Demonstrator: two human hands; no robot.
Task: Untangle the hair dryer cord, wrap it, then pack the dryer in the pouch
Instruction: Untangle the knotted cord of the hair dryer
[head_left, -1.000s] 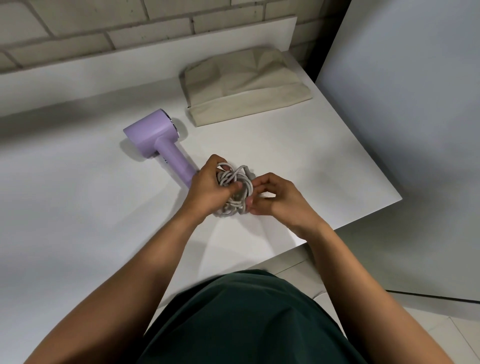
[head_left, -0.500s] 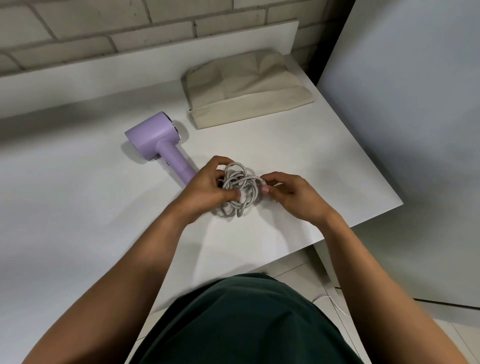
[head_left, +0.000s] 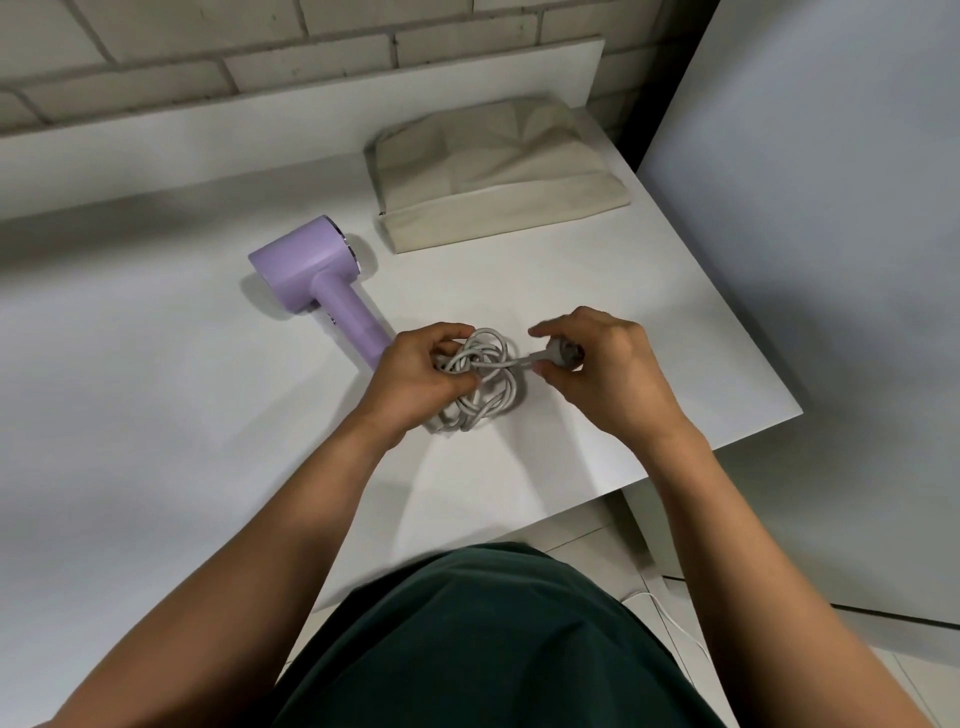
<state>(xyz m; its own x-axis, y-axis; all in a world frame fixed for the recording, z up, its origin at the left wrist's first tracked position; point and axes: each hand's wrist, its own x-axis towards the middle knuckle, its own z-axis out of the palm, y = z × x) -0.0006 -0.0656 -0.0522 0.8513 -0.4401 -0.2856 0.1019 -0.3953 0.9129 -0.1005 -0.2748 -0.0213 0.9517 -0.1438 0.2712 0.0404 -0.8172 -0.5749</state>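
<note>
Left hand (head_left: 415, 376) grips tangled cord (head_left: 483, 384); right hand (head_left: 602, 364) apparently pinches its plug (head_left: 563, 353).

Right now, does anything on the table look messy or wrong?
Only the grey cord: it sits bunched in a tangled knot of loops beside the purple hair dryer. The left hand steadies the bundle while the right hand pulls the plug end out. The beige pouch lies flat, nothing spilled.
</note>
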